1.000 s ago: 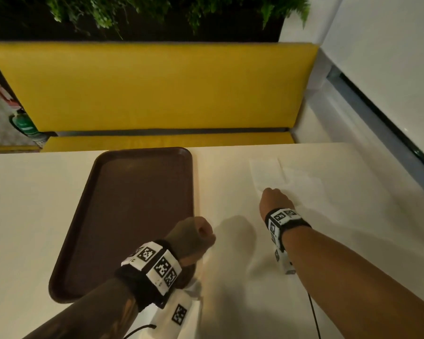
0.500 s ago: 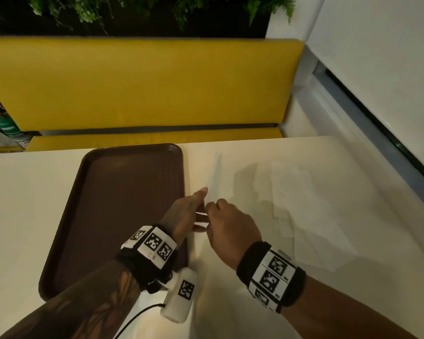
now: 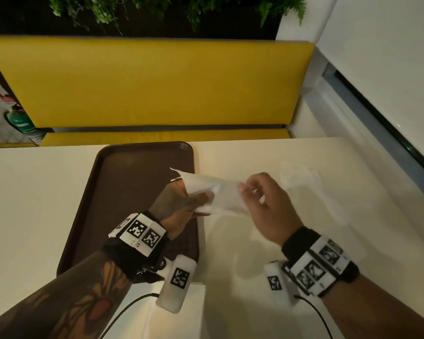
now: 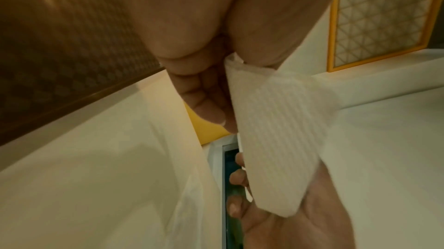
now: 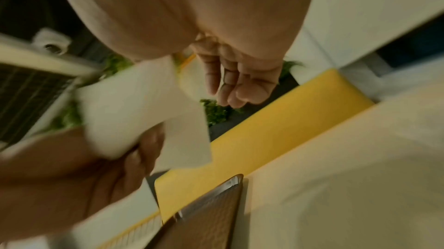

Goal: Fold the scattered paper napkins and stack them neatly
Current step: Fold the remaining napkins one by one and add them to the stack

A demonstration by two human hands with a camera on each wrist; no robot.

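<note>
Pinching napkin (image 3: 207, 192) midair, left hand (image 3: 181, 204) and right hand (image 3: 262, 204); thin paper, uneven pull risks tearing or skewed fold.

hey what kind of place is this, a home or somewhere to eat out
Probably a café or fast-food restaurant: a yellow booth bench faces the table, a brown serving tray lies on it, and loose paper napkins lie beside the tray.

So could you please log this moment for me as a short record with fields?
held item: white paper napkin, lifted off the table
left hand: grips the napkin's left end
right hand: pinches its right end
remaining napkins: loose on the table, right side
tray: brown, nothing in it where visible
table: cream top
stack: none visible yet
</note>
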